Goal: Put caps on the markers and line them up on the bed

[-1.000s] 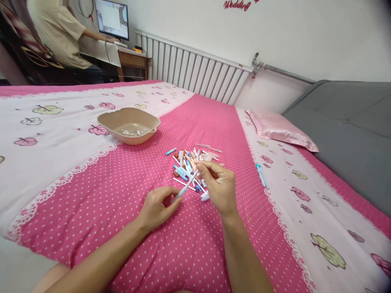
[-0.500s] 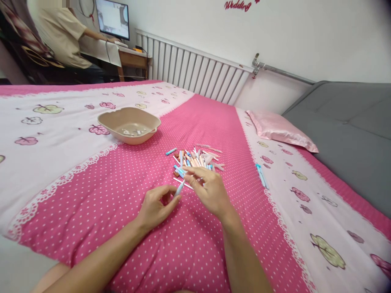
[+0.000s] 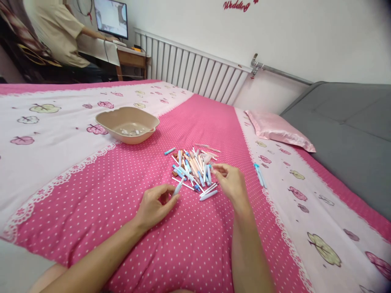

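Observation:
My left hand pinches a pale grey-blue pen barrel between thumb and index finger, its narrow tip pointing up and away. At the right side of a pile of pen parts is my right hand, thumb and fingertips drawn together; whatever is between them is too small to make out. White refill tubes, peach, blue and brown barrels and caps make up the pile. A pale blue barrel lies at the pile's near edge, and a short blue piece lies at its far left.
A beige basin with small white pieces inside sits beyond the pile to the left. Two light blue pens lie on the right of the pink dotted bedspread. A pink pillow rests by the grey headboard. A person sits at a desk.
My right hand has moved right, from beside the pen barrel to the pile's right side, uncovering the near part of the pile. My left hand still holds the pen barrel almost in place.

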Demonstrator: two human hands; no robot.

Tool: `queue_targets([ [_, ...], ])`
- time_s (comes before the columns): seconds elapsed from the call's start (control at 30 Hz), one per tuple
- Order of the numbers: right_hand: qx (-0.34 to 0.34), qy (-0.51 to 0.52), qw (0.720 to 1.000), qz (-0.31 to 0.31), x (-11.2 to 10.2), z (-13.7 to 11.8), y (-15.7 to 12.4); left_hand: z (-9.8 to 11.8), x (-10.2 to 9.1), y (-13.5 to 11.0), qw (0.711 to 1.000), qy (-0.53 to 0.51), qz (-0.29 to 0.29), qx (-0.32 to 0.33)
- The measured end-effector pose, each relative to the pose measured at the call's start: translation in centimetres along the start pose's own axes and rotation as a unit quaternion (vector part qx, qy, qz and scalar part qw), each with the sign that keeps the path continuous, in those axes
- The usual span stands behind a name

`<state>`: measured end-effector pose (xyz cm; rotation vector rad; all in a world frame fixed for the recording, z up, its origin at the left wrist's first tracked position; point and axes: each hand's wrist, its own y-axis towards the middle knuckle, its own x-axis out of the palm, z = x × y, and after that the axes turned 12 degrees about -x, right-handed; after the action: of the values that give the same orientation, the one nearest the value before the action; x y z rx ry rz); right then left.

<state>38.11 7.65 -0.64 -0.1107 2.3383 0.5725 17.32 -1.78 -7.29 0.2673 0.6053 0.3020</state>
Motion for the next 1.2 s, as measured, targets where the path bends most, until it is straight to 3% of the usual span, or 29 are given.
queue_targets([
  [0.23, 0.01, -0.086, 0.99, -0.111, 3.2, 0.1, 0.0, -0.1, 0.0, -0.1, 1.0, 0.002, 0.003, 0.003],
  [0.4, 0.031, -0.174, 0.973, -0.147, 4.1, -0.6, -0.5, -0.3, 0.1, -0.1, 1.0, -0.003, 0.003, 0.003],
  [0.73, 0.015, -0.218, 0.962, -0.161, 4.8, -0.9, -0.9, -0.2, 0.1, -0.1, 1.0, 0.001, 0.004, 0.0],
  [1.03, 0.059, -0.259, 0.951, -0.156, 4.9, -0.9, -0.8, -0.2, 0.0, -0.1, 1.0, 0.0, -0.002, -0.004],
  [1.2, 0.035, -0.166, 0.981, -0.093, 4.1, -0.3, -0.2, -0.2, 0.0, -0.1, 1.0, -0.002, 0.003, 0.003],
])
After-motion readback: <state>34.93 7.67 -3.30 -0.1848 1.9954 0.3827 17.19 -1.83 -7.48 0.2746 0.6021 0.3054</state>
